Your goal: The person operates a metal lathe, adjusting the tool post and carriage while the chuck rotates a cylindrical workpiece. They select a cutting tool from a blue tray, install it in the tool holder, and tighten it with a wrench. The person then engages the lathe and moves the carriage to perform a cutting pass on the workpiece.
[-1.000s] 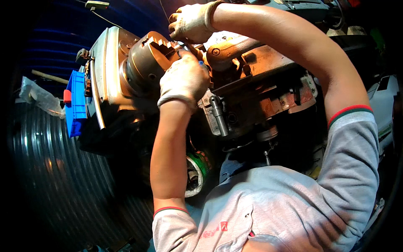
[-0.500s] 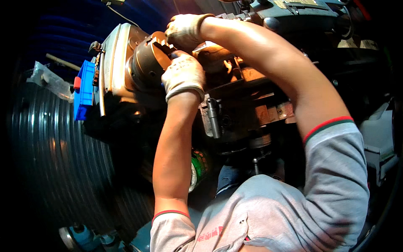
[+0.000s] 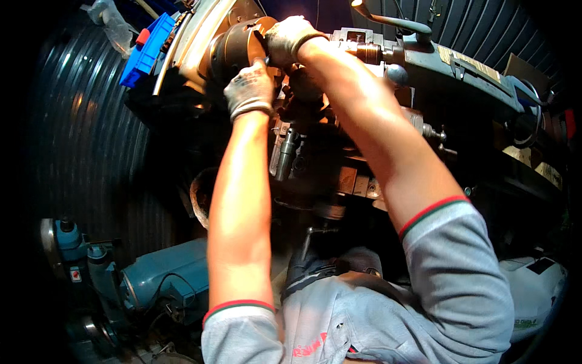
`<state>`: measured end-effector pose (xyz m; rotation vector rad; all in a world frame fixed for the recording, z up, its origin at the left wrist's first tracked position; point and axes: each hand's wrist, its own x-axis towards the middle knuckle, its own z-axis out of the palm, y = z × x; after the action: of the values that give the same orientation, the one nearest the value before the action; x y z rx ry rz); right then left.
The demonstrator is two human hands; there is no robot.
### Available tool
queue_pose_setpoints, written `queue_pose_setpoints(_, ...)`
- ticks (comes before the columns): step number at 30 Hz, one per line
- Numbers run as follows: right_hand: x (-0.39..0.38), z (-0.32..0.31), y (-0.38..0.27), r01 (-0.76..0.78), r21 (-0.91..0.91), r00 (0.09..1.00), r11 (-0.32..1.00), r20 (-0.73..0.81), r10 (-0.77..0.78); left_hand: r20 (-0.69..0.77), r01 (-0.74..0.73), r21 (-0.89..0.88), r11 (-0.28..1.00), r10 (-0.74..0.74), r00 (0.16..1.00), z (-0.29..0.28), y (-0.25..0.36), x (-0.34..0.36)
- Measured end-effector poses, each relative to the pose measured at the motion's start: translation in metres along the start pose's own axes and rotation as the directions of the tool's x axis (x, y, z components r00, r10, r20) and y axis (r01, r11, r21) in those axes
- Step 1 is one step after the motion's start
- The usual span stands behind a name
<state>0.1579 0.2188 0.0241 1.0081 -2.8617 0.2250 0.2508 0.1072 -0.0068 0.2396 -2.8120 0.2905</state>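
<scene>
Both hands wear pale knitted work gloves and meet at the face of a round metal lathe chuck (image 3: 235, 50). My left hand (image 3: 250, 90) is closed at the near lower side of the chuck, its fingertips against the face. My right hand (image 3: 292, 39) curls over the face from the far right, fingers bent and partly hidden. What either hand grips between the chuck and the palms cannot be made out. Below the hands, a cylindrical metal tool part (image 3: 287, 155) sits on the lathe carriage.
A blue plastic bin (image 3: 147, 51) hangs left of the headstock. The tailstock (image 3: 418, 57) stands to the right, with a threaded spindle (image 3: 368, 53) toward the chuck. Ribbed sheet metal (image 3: 79, 121) lines the left. A blue-green motor-like machine (image 3: 167, 273) stands lower left.
The view has shifted, so the lathe sits higher and more of the tailstock shows. The toothed jaw edges seen on the chuck earlier are now out of sight. Both hands remain at the chuck face.
</scene>
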Motion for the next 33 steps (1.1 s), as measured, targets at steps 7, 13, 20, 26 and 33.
queue_pose_setpoints(7, 0.005, 0.001, 0.014, -0.178, -0.010, 0.978, 0.984, 0.110, 0.178, 0.076, 0.007, 0.028, 1.000, -0.009, 0.997, 0.008, -0.002, 0.029)
queue_pose_setpoints(13, 0.021, 0.021, 0.023, -0.230, 0.018, 0.970, 0.973, 0.087, 0.227, -0.093, -0.136, 0.027, 0.990, 0.138, 0.986, 0.029, -0.017, 0.045)
queue_pose_setpoints(20, -0.003, -0.001, -0.004, -0.240, 0.051, 0.970, 0.970, 0.054, 0.237, -0.044, -0.153, -0.040, 0.987, 0.151, 0.987, 0.029, -0.041, 0.042)
queue_pose_setpoints(26, -0.008, -0.051, 0.012, -0.217, -0.059, 0.934, 0.974, -0.302, 0.190, -0.174, -0.208, -0.115, 0.971, 0.186, 0.967, -0.032, -0.033, 0.055)
queue_pose_setpoints(33, -0.154, -0.088, -0.015, 0.058, 0.155, 0.968, 0.986, -0.249, -0.018, -0.638, -0.767, -0.009, 0.641, 0.587, 0.498, -0.061, -0.072, -0.020)
